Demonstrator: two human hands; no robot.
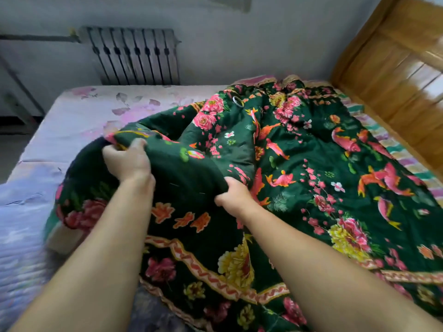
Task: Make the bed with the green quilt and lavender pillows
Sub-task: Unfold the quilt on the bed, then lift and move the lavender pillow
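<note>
One bed point(79, 130) with a pale floral sheet carries the green quilt point(311, 178), bunched across its right half. Both forearms extend forward; the left hand point(128, 160) and right hand point(233, 196) each grip a raised quilt fold. No writing is legible.

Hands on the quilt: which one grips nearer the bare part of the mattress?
The left hand, gripping the green quilt at its raised fold beside the bare floral sheet; the right hand grips lower, mid-quilt.

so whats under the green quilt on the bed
A pale floral sheet shows where the green quilt stops on the left, and a striped cloth peeks out along its right edge. Both hands grip bunched folds; whatever lies beneath those is covered.
</note>
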